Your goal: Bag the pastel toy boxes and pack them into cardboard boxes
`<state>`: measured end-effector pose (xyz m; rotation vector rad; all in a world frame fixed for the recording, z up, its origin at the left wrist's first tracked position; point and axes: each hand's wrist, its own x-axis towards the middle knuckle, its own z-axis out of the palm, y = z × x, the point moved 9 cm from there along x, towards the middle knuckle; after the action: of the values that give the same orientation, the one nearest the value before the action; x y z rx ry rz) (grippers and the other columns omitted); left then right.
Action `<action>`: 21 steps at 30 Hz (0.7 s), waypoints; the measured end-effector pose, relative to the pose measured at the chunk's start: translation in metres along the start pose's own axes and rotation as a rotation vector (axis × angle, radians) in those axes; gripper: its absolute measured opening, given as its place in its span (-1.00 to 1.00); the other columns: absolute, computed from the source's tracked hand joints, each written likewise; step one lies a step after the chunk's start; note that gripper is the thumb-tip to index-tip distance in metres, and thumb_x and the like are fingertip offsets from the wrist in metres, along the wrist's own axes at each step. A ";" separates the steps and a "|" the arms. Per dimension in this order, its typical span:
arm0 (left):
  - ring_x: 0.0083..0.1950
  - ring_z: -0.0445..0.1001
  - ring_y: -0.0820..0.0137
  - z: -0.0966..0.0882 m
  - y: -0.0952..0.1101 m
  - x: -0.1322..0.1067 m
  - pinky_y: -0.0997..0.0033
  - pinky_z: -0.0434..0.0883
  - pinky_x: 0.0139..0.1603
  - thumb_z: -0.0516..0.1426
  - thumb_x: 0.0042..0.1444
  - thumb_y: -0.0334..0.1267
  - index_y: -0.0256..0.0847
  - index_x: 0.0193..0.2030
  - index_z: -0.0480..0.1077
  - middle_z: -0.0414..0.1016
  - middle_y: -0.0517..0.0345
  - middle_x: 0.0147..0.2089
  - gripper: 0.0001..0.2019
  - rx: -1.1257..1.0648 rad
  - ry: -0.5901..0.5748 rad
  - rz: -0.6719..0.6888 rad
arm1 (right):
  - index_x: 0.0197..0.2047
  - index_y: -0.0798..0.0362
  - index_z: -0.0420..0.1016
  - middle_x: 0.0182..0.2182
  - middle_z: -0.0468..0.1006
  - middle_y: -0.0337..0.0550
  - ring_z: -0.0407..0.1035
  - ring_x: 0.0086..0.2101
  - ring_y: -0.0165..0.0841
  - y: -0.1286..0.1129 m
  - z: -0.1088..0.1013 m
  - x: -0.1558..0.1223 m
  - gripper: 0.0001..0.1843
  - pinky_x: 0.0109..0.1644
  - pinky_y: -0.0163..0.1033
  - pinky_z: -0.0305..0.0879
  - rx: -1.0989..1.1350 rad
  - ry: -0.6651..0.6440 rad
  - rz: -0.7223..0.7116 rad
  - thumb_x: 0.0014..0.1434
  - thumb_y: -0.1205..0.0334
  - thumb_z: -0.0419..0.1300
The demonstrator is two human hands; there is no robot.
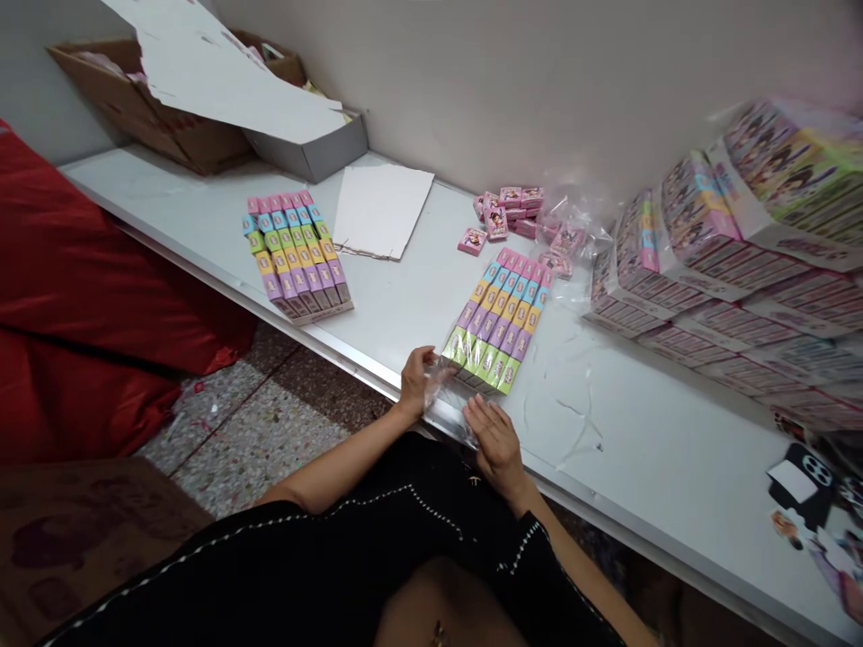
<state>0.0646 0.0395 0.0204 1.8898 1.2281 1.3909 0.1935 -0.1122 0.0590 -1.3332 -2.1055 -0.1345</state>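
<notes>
A block of small boxes (497,319) in pink, blue, orange, purple and green rows lies on the table in a clear plastic bag (449,404). Its loose end hangs over the table's front edge, towards me. My left hand (418,379) is at the near left corner of the block, fingers bent and closed on the plastic. My right hand (495,438) rests against the near side of the plastic, its fingers stretched out and side by side. A second block of similar boxes (297,256) lies farther left, with a few boxes uneven at its left edge.
Loose pink boxes (497,222) lie by the wall beside a crumpled clear bag (573,216). Wrapped blocks (728,243) are stacked at right. A white card sheet (384,207), a grey box (316,155) and a brown carton (175,135) stand at back left. Red fabric (87,323) hangs left.
</notes>
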 end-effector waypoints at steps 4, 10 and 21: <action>0.37 0.30 0.17 0.006 0.035 -0.007 -0.10 0.25 0.38 0.17 0.27 -0.11 -0.05 0.20 0.38 0.44 -0.04 0.23 -0.63 0.064 -0.139 0.432 | 0.49 0.05 -0.07 0.23 0.40 0.07 0.17 0.30 -0.21 0.005 0.007 0.001 -0.20 0.26 0.04 0.31 -0.023 -0.031 -0.026 0.20 0.57 -0.12; 0.47 0.12 0.33 0.015 0.046 -0.022 -0.02 0.12 0.49 -0.03 0.40 -0.28 -0.04 0.33 0.29 0.44 0.05 0.26 -0.61 -0.067 -0.385 0.720 | 0.37 0.01 0.26 0.22 0.42 0.02 0.28 0.25 -0.17 0.000 -0.024 0.030 -0.44 0.24 0.04 0.33 0.118 -0.208 -0.002 0.31 0.29 0.05; 0.51 0.00 0.26 0.015 0.039 -0.034 -0.09 0.16 0.47 -0.01 0.39 -0.30 -0.11 0.41 0.16 0.31 -0.03 0.35 -0.53 -0.087 -0.338 0.661 | 0.47 0.14 0.01 0.44 -0.06 0.06 -0.21 0.43 -0.16 0.113 0.049 0.154 -0.22 0.48 0.17 -0.26 0.029 -0.587 0.153 0.41 -0.21 -0.27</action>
<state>0.0906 -0.0066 0.0295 2.4572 0.3803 1.3036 0.2228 0.0817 0.0795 -1.6543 -2.4419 0.3972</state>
